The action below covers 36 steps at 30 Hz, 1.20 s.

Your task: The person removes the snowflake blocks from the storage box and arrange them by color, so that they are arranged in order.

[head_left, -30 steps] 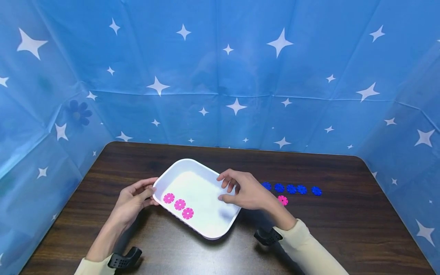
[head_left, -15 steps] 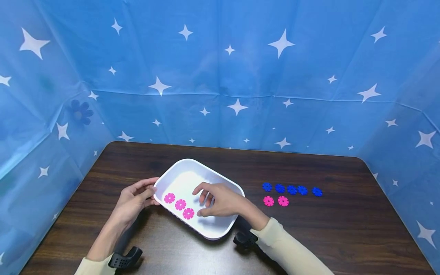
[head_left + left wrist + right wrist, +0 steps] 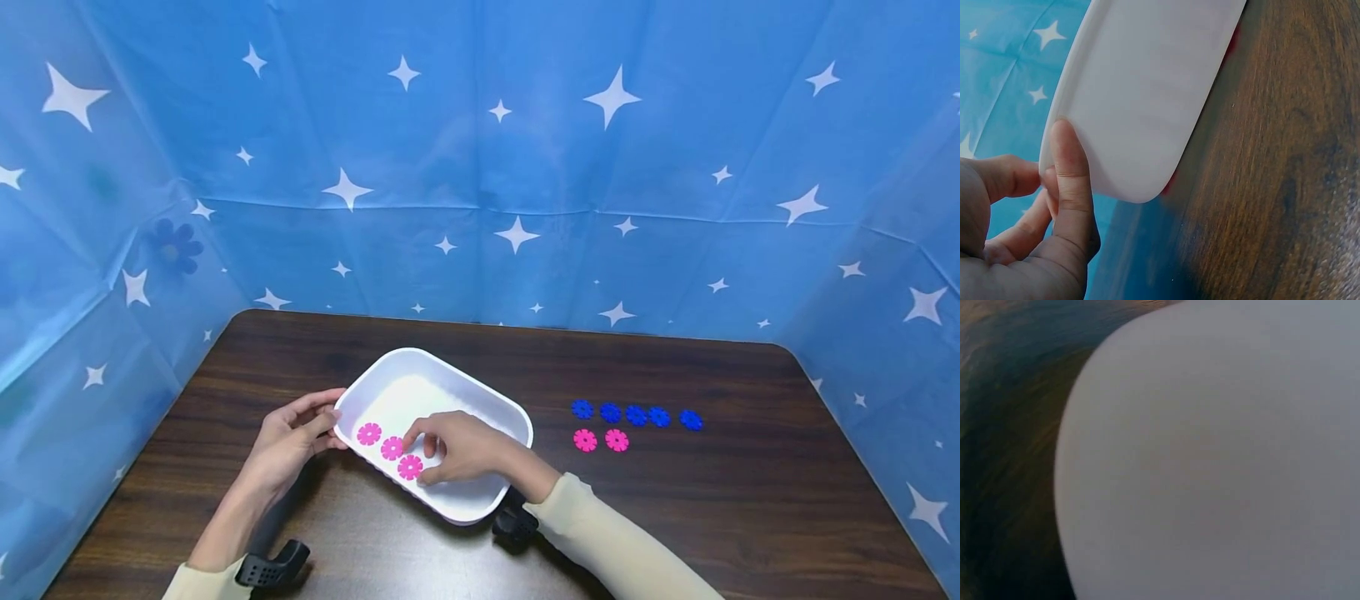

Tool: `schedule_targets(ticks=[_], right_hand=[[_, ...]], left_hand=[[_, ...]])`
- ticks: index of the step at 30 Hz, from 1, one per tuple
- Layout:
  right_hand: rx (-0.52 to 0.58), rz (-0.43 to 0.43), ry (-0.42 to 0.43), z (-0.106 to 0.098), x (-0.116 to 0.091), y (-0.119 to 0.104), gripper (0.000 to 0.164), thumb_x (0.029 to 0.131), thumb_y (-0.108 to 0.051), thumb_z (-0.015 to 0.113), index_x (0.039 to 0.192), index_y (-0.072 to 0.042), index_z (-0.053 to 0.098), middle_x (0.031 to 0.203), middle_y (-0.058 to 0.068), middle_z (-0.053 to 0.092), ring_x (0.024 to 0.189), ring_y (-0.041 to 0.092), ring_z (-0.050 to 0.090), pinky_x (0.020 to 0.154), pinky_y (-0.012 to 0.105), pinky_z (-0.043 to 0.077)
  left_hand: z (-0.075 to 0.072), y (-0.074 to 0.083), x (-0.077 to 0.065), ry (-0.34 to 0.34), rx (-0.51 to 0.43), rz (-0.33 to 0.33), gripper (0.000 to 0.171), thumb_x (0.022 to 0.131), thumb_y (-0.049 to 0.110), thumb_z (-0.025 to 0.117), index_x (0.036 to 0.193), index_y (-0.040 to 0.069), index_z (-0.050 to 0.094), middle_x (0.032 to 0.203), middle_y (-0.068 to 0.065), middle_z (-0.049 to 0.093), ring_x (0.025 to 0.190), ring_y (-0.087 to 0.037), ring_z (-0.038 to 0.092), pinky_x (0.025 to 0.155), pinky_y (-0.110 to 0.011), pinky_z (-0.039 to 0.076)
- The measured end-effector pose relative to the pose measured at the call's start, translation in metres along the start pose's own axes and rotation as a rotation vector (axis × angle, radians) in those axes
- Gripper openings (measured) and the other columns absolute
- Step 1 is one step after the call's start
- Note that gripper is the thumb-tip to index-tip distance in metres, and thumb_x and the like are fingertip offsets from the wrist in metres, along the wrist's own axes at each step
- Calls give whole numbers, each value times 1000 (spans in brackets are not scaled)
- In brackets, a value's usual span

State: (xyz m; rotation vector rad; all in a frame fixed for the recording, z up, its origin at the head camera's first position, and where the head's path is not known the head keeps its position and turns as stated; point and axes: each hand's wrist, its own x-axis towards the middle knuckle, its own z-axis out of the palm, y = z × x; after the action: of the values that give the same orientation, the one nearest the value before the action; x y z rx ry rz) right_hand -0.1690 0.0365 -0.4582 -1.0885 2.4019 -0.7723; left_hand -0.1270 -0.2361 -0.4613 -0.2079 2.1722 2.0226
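Note:
My left hand (image 3: pixel 277 446) pinches the left corner of a white tray (image 3: pixel 487 400); in the left wrist view the thumb (image 3: pixel 1071 156) lies along the tray's outer wall (image 3: pixel 1141 106). Inside the tray are three pink notched plastic discs in a slanting row: one (image 3: pixel 369 434) nearest the left hand, a middle one (image 3: pixel 392 448) and a near one (image 3: pixel 409 467). Over the tray, my right hand (image 3: pixel 468 450) reaches with thumb and forefinger spread, their tips right at the near disc's edges. The right wrist view shows mostly the tray's wall (image 3: pixel 1210 462), hiding the hand.
Right of the tray, on the dark wooden table (image 3: pixel 675 500), lies a row of several blue notched discs (image 3: pixel 636 415). Two pink discs, one on the left (image 3: pixel 585 440) and one on the right (image 3: pixel 617 440), lie in front of it. A blue starry curtain (image 3: pixel 480 167) surrounds the table.
My right hand has moved left across the tray and down to the near pink disc, uncovering the second pink disc on the table. The left hand and tray stay put.

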Motion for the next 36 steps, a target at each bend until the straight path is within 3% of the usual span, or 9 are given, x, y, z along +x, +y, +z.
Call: schedule_targets(ticks=[4,10,17,23,36], right_hand=[[-87,-19,4,3,2,-2,37,85,-25,84,120,-23,71,92,-1,63,75,3,48,70,14,39],[-107,-29,29,3,2,-2,24,84,-22,83,107,-19,73,90,0,64,73,2,46,69,12,38],[-11,-11,57,2,1,1,23,81,-14,84,97,-16,68,89,1,66,73,3,49,68,13,40],[83,-36,71,-1,-1,2,16,83,-2,76,93,-11,67,78,-3,66,68,0,51,65,13,44],[116,-60,116,-18,-14,0,10,87,-3,71,94,-9,72,73,-5,64,67,-3,53,66,13,49]], left_hand=[[-1,0,0,9,4,-1,45,104,15,60,146,-1,50,123,-16,53,92,-15,66,82,-27,64],[0,0,1,14,4,-7,45,104,14,60,146,0,50,119,-13,53,92,-14,66,82,-27,64],[0,0,2,17,4,-7,44,104,14,60,145,0,51,118,-13,54,91,-14,66,82,-27,64],[2,-1,3,10,-10,-5,44,104,13,60,145,-1,51,118,-13,54,91,-15,67,81,-27,64],[-1,-1,1,15,-3,-20,45,104,13,60,146,1,51,121,-15,54,90,-15,66,82,-26,64]])
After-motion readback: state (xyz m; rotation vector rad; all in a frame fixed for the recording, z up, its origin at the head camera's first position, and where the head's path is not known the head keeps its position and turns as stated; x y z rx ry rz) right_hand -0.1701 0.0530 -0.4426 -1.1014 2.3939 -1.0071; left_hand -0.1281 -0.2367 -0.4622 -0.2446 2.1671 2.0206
